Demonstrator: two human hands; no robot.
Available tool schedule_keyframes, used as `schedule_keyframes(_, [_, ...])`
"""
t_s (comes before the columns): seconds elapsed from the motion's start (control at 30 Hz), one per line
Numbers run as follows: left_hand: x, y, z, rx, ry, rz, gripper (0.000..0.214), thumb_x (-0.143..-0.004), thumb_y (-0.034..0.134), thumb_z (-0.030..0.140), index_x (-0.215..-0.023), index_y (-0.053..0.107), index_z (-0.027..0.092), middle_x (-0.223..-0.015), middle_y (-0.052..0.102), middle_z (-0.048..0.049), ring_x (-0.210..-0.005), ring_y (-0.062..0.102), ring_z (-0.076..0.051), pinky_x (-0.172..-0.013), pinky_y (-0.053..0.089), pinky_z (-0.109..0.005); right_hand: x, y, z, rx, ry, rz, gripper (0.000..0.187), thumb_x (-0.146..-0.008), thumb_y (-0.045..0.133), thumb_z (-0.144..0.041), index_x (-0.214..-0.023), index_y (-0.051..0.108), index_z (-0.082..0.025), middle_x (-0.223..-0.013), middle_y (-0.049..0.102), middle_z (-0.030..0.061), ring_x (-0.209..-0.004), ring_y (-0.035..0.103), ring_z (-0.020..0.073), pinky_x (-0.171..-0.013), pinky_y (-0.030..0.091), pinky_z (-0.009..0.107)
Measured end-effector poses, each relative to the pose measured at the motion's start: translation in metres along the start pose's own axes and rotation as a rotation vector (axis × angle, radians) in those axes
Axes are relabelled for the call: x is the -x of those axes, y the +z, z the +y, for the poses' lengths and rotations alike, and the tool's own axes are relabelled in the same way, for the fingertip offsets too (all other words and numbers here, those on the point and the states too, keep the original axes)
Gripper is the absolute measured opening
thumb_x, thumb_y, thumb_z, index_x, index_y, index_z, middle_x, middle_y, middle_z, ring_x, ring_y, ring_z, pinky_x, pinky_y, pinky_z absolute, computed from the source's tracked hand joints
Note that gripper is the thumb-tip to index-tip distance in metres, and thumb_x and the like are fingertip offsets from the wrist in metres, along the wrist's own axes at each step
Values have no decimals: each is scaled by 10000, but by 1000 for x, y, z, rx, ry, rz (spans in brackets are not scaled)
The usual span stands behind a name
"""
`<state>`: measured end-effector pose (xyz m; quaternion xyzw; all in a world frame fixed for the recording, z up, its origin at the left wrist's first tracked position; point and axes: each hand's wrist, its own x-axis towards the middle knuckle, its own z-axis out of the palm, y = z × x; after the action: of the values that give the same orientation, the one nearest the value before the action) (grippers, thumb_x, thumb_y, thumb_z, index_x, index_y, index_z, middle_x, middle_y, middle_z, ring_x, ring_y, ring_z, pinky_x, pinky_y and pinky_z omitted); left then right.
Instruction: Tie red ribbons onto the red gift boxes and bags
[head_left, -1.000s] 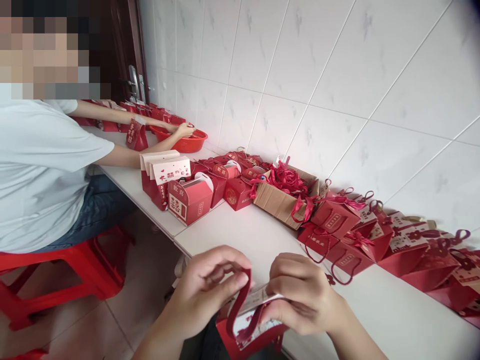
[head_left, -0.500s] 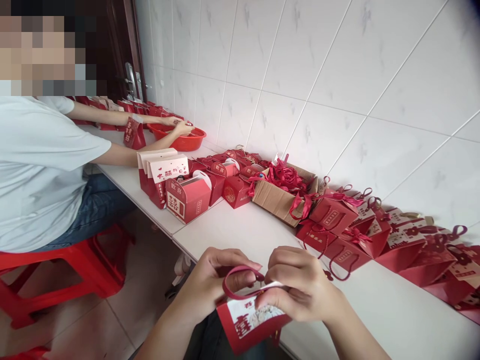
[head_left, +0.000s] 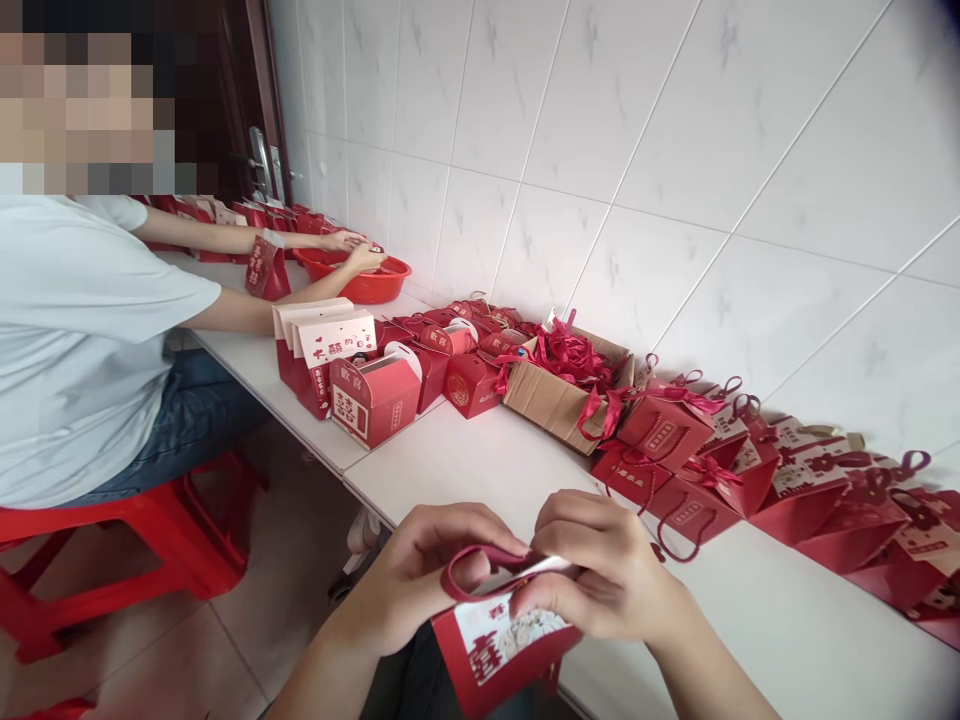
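Observation:
Just above my lap, a small red gift box [head_left: 495,655] with a white printed panel is held tilted between my hands. A dark red ribbon [head_left: 455,575] forms a loop at its top. My left hand [head_left: 427,565] is closed, its thumb inside the loop and its fingertips pinching the ribbon. My right hand [head_left: 600,565] grips the box's upper edge, thumb on the printed front and fingers bent over the top. The fingertips of both hands meet near the opening, and what lies between them is partly hidden.
On the white table [head_left: 465,475] stand a red double-happiness box [head_left: 379,400], an open cardboard carton [head_left: 551,400] of red ribbons and a row of finished-looking red boxes [head_left: 810,490] along the wall. At left, a person [head_left: 97,340] reaches into a red basin [head_left: 375,285].
My left fingers have moved slightly right and down against the top of the box, and the ribbon loop has become flatter. My right hand has barely moved.

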<state>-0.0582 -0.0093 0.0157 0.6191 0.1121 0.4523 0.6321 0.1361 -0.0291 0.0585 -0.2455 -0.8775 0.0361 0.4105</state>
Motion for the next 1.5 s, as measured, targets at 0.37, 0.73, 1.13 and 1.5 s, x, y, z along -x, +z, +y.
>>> schedule_keyframes(0.37, [-3, 9, -6, -158, 231, 15, 291, -743, 725, 141, -1023, 673, 204, -989, 680, -83, -912, 640, -214, -785, 503, -285, 0, -10, 6, 96, -75, 91, 197, -893, 601, -286, -758, 631, -145, -656, 608, 51, -608, 579, 138, -570, 440, 274])
schedule_keyframes(0.73, [-1, 6, -18, -318, 385, 72, 253, -773, 674, 50, -963, 676, 217, -1077, 696, -99, -1134, 600, -280, -927, 511, -405, 5, -4, 13, 149, -136, 81, 180, -922, 547, -290, -825, 626, -160, -701, 618, 56, -633, 589, 146, -592, 454, 297])
schedule_keyframes(1.13, [-7, 5, -13, -339, 459, 124, 274, -797, 648, 34, -954, 724, 245, -883, 693, -73, -845, 642, -200, -729, 534, -331, 3, -2, 11, 177, -144, 92, 132, -881, 618, -259, -812, 634, -148, -687, 626, 55, -633, 578, 146, -589, 455, 295])
schedule_keyframes(1.5, [-6, -3, -21, -425, 482, 172, 298, -794, 630, 1, -958, 728, 230, -861, 715, -63, -805, 653, -181, -727, 534, -313, 2, 2, 12, 185, -61, 43, 121, -873, 635, -233, -960, 598, -158, -768, 664, 44, -691, 609, 147, -620, 440, 291])
